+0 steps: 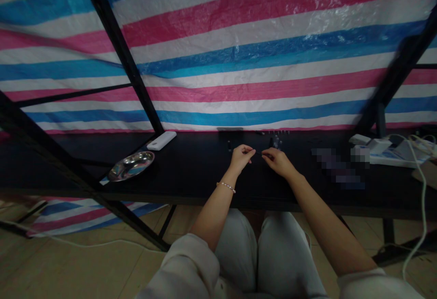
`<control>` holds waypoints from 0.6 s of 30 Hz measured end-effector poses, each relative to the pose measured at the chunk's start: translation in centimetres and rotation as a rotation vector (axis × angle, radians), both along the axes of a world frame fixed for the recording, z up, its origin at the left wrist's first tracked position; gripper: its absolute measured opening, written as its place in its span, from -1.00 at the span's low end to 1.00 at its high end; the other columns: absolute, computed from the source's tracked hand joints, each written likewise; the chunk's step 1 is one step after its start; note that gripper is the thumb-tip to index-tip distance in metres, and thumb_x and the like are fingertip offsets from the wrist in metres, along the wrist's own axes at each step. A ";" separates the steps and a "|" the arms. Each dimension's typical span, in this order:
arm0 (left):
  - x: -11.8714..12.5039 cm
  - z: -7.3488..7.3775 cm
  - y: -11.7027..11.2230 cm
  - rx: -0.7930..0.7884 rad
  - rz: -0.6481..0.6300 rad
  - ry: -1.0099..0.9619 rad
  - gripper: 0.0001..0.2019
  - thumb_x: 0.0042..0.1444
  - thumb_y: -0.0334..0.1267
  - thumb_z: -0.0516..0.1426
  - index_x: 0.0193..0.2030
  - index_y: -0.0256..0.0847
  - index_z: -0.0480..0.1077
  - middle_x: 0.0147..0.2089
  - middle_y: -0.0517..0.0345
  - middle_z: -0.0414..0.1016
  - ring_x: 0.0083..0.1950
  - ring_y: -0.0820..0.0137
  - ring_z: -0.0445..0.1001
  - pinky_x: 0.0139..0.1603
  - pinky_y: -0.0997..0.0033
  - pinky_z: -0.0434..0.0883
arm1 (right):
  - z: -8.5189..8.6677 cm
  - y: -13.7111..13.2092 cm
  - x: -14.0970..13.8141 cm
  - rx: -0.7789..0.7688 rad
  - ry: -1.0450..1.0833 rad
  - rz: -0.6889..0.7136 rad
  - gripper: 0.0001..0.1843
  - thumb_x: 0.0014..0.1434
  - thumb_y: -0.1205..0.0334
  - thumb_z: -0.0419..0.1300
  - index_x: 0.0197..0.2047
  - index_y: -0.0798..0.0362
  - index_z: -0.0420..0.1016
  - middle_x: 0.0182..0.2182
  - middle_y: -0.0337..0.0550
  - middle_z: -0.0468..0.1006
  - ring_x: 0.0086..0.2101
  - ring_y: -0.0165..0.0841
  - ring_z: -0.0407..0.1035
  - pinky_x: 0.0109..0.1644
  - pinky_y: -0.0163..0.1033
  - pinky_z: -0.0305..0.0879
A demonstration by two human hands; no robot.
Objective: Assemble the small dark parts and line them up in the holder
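Note:
Both my hands are over the middle of a black table (191, 171). My left hand (241, 157), with a bead bracelet on its wrist, is closed in a pinch. My right hand (277, 160) is pinched too, fingertips facing the left hand. Between the two hands runs a thin dark thing (258, 153), too small to name. Small dark parts (276, 141) stand on the table just behind my hands.
A shiny metal dish (131, 165) lies at the table's left, a white oblong device (161, 140) behind it. White boxes, papers and cables (392, 149) crowd the right end. A striped tarp (239, 53) hangs behind; black frame bars (119, 48) cross in front.

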State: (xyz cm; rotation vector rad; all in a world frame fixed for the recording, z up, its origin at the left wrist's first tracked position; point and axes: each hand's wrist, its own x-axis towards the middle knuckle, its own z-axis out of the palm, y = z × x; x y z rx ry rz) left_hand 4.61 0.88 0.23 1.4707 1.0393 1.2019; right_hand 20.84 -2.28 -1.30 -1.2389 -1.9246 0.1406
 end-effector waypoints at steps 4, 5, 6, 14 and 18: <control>0.1 -0.2 0.0 -0.008 -0.047 0.011 -0.85 -0.12 -0.32 0.20 -0.45 -0.32 0.30 -0.54 0.24 0.39 -0.73 0.66 0.23 -0.71 0.64 0.15 | -0.1 0.0 0.0 0.007 0.023 -0.007 -0.72 0.05 0.27 0.06 -0.14 0.09 0.39 -0.32 -0.08 0.45 -0.42 -0.39 0.33 -0.30 -0.24 0.31; 0.1 -0.2 0.0 -0.007 -0.057 0.013 -0.85 -0.12 -0.32 0.20 -0.45 -0.32 0.30 -0.53 0.23 0.39 -0.73 0.66 0.23 -0.71 0.64 0.15 | -0.1 0.0 0.0 0.006 0.022 -0.003 -0.70 0.04 0.28 0.06 -0.12 0.09 0.38 -0.31 -0.09 0.44 -0.43 -0.40 0.32 -0.31 -0.24 0.31; 0.1 -0.2 0.0 -0.006 -0.064 0.013 -0.85 -0.12 -0.32 0.20 -0.45 -0.32 0.30 -0.54 0.23 0.40 -0.73 0.66 0.23 -0.71 0.64 0.16 | -0.1 -0.1 -0.1 0.004 0.020 0.001 -0.69 0.03 0.30 0.05 -0.11 0.09 0.37 -0.31 -0.09 0.43 -0.44 -0.41 0.31 -0.31 -0.25 0.31; 0.0 0.1 -0.4 -0.029 -0.100 0.039 -0.85 -0.13 -0.33 0.20 -0.44 -0.32 0.31 -0.55 0.23 0.39 -0.72 0.64 0.25 -0.71 0.64 0.14 | 0.1 -0.3 -0.4 0.024 -0.011 0.053 -0.60 -0.04 0.39 0.04 -0.08 0.09 0.35 -0.23 -0.06 0.38 -0.40 -0.40 0.30 -0.26 -0.23 0.30; 0.0 0.1 -0.5 -0.033 -0.129 0.046 -0.83 -0.13 -0.31 0.21 -0.43 -0.32 0.31 -0.60 0.26 0.36 -0.72 0.65 0.24 -0.72 0.67 0.10 | 0.1 -0.4 -0.4 0.029 -0.035 0.062 -0.60 -0.04 0.40 0.03 -0.07 0.09 0.35 -0.23 -0.06 0.39 -0.39 -0.39 0.31 -0.24 -0.22 0.29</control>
